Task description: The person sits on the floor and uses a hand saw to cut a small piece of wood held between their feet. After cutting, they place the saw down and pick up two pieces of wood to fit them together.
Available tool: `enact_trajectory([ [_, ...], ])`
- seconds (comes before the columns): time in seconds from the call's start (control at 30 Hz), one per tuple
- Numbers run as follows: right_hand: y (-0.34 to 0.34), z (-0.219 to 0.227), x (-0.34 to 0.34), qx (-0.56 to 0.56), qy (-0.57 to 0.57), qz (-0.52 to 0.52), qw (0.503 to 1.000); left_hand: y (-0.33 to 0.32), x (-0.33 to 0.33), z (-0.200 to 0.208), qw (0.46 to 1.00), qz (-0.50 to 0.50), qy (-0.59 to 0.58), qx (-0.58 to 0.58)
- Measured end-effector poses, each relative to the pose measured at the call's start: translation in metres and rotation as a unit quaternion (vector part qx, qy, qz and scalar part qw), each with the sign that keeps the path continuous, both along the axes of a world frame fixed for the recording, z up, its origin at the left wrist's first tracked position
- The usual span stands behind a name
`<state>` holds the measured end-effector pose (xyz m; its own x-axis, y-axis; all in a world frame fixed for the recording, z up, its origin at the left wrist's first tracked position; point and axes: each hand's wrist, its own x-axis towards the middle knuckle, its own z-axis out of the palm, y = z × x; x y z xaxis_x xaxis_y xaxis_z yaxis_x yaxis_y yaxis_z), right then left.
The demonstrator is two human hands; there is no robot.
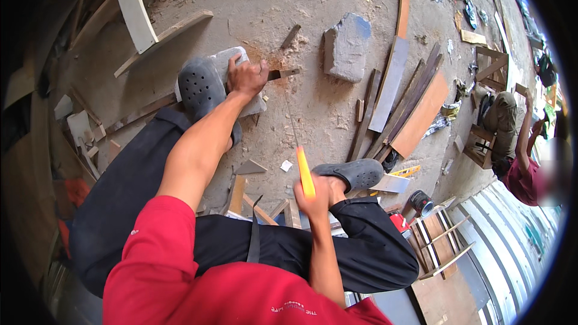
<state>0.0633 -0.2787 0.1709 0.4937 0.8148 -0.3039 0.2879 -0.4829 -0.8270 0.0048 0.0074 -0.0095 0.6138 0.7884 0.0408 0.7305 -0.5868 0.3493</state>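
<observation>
My left hand [245, 77] is closed on a narrow dark wood strip [283, 74], whose end juts out to the right. It presses the strip down on a pale concrete block [256, 105]. My left foot, in a grey clog [201, 87], rests on that block too. Closer to my body, my right hand [313, 197] grips the yellow-orange handle of a handsaw [305, 171]. Its thin blade appears nearly edge-on, pointing away toward the strip, with a gap between them. Reddish sawdust lies around the strip's end, and a short wood offcut [291, 36] sits just beyond.
A second concrete block [347, 48] stands right of the strip. Long boards [391, 84] lie further right, near another saw [391, 182] and a can [420, 203]. Planks [135, 9] lean at upper left. A co-worker [521, 168] sits at far right.
</observation>
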Motion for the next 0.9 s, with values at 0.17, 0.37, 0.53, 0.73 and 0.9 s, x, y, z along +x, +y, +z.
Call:
enact_trajectory([
  [0.17,0.023,0.002,0.004,-0.034,0.003,-0.004,0.999,-0.002,-0.002,0.007,1.000,0.000,-0.009,0.006],
  [0.37,-0.014,0.017,-0.014,-0.003,0.030,-0.046,0.998,-0.003,-0.003,0.001,1.000,-0.003,-0.018,0.018],
  [0.53,0.028,-0.019,-0.006,-0.047,-0.008,-0.040,0.998,-0.002,0.001,0.002,1.000,0.002,-0.010,0.002],
  [0.73,-0.013,0.029,0.000,-0.010,0.008,-0.020,1.000,0.001,-0.002,0.001,1.000,0.004,-0.004,0.009],
  [0.9,0.052,-0.026,0.013,-0.048,0.009,-0.030,0.998,0.005,-0.001,0.004,1.000,-0.007,0.030,-0.004],
])
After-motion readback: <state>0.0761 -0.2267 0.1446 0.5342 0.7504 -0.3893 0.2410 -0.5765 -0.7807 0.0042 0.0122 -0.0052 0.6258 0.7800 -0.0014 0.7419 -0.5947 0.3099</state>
